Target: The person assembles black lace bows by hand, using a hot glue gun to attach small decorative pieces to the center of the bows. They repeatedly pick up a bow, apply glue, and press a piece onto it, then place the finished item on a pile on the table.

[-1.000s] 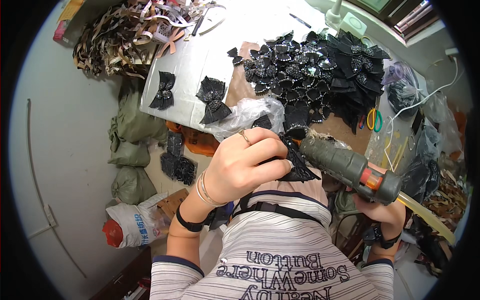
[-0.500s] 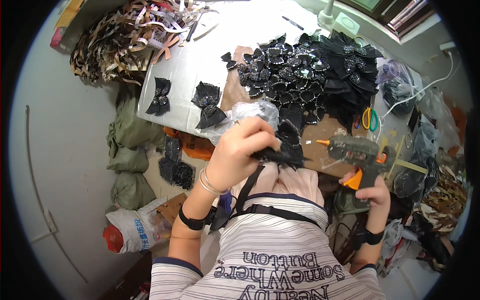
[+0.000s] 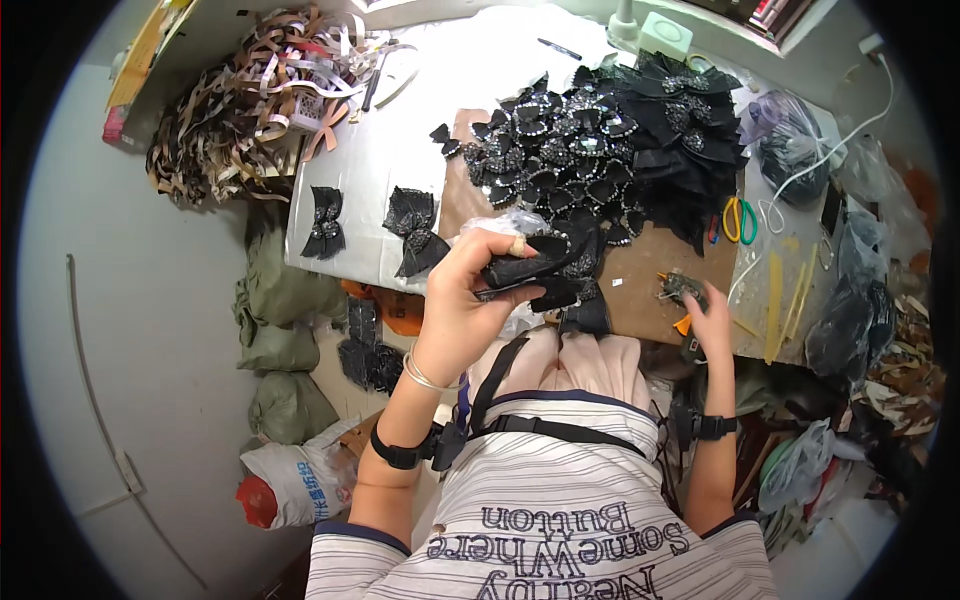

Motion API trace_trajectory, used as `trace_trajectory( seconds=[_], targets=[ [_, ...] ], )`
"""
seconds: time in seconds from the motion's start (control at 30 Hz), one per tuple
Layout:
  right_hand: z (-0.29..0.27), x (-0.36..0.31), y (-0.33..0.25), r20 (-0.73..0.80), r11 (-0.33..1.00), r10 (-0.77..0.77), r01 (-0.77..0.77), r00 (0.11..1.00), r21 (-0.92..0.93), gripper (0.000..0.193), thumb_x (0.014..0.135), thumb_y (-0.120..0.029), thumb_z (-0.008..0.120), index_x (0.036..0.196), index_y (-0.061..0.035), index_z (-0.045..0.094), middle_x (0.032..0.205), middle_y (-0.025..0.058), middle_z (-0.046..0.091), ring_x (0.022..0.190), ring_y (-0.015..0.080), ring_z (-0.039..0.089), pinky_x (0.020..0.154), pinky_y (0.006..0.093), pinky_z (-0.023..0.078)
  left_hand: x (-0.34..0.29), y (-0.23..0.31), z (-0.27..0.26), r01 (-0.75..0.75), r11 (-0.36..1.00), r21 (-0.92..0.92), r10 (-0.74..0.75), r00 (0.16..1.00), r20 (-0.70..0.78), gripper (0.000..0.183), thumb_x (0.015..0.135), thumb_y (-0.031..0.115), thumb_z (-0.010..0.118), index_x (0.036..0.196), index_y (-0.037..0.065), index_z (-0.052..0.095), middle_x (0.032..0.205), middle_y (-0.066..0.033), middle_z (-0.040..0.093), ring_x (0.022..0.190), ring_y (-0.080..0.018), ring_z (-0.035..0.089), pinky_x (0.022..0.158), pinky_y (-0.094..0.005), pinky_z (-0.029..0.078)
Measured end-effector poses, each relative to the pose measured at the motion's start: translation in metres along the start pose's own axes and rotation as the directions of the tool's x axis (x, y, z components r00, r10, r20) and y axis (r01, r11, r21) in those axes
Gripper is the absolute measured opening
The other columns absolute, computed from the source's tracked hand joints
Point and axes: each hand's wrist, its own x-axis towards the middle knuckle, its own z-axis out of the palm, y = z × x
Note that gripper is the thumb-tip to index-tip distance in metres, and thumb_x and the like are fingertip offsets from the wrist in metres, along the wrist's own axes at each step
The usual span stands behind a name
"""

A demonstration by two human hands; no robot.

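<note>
My left hand (image 3: 466, 292) is closed on a black fabric bow (image 3: 528, 264), with the thumb and fingers pinching its folded layers. The bow is held up just in front of the table's near edge. Around the body of a hot glue gun (image 3: 683, 289) with an orange trigger, my right hand (image 3: 712, 325) has its fingers wrapped. The gun is low over a brown board (image 3: 640, 265), its orange nozzle turned away from me; whether it touches the board I cannot tell. Behind the bow lie more black pieces and a clear plastic bag (image 3: 500, 222).
Small rhinestone-edged black bows (image 3: 560, 150) are heaped mid-table, beside a stack of larger black bows (image 3: 690, 130). Two finished-looking bows, one a black bow (image 3: 414, 230), lie at left. Scissors (image 3: 740, 220), yellowish glue sticks (image 3: 775, 305) and a white cable (image 3: 830, 160) are at right.
My right hand has carried the glue gun forward and left, down toward the board, and turned it. My left hand has rotated, so the bow's folded layers now face up.
</note>
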Motion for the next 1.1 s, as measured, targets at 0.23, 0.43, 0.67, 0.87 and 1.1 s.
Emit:
trace_trajectory(
  seconds=[0.23,0.43,0.67,0.87,1.1],
  targets=[
    [-0.005,-0.004,-0.201,0.560,0.164,-0.691,-0.655,0.457,0.738,0.073,0.092,-0.044,0.058,0.141,0.0026,0.032,0.133,0.0156,0.048,0.120,0.0224,0.051,0.102,0.0368,0.042,-0.006,0.021,0.011,-0.081,0.994,-0.075,0.086,0.994,0.061,0.093,0.060,-0.016,0.076,0.142,0.006,0.037,0.146,-0.0129,0.026,0.114,-0.0229,0.055,0.077,-0.0270,0.058],
    [-0.014,-0.014,-0.248,0.734,0.313,-0.416,-0.673,0.537,0.670,0.041,0.090,-0.013,0.062,0.126,0.0040,0.052,0.118,0.0104,0.061,0.105,0.0158,0.060,0.089,0.0299,0.050,-0.040,0.020,-0.010,-0.354,0.905,0.235,0.321,0.932,0.168,0.099,0.063,-0.017,0.071,0.147,0.008,0.027,0.155,-0.0226,0.001,0.134,-0.0376,0.037,0.084,-0.0335,0.056],
    [-0.002,-0.022,-0.278,0.657,0.333,-0.340,-0.568,0.672,0.753,0.020,0.087,-0.004,0.063,0.105,0.0043,0.064,0.097,0.0100,0.069,0.084,0.0144,0.066,0.079,0.0284,0.054,-0.077,-0.001,-0.042,0.005,0.969,-0.246,0.032,0.988,0.148,0.135,0.052,0.059,0.085,0.151,0.005,0.011,0.154,-0.0183,0.020,0.138,-0.0282,0.031,0.103,-0.0402,0.036],
    [0.011,-0.035,-0.285,0.563,0.430,-0.332,-0.410,0.757,0.804,0.017,0.083,-0.002,0.062,0.098,0.0059,0.065,0.091,0.0121,0.069,0.077,0.0161,0.066,0.074,0.0287,0.052,-0.085,-0.024,-0.003,0.399,0.839,-0.371,-0.422,0.906,0.020,0.049,0.081,0.005,0.074,0.124,-0.003,0.053,0.105,-0.0034,0.063,0.091,-0.0073,0.057,0.083,-0.0223,0.049],
    [0.009,-0.041,-0.293,0.572,0.468,-0.276,-0.412,0.772,0.782,0.017,0.080,-0.003,0.066,0.096,0.0027,0.068,0.092,0.0072,0.070,0.078,0.0099,0.063,0.073,0.0241,0.050,-0.078,-0.035,0.012,0.323,0.672,-0.667,-0.444,0.896,-0.013,0.052,0.078,0.002,0.074,0.126,-0.002,0.052,0.086,0.0011,0.063,0.073,-0.0023,0.056,0.066,-0.0167,0.047]
  ],
)
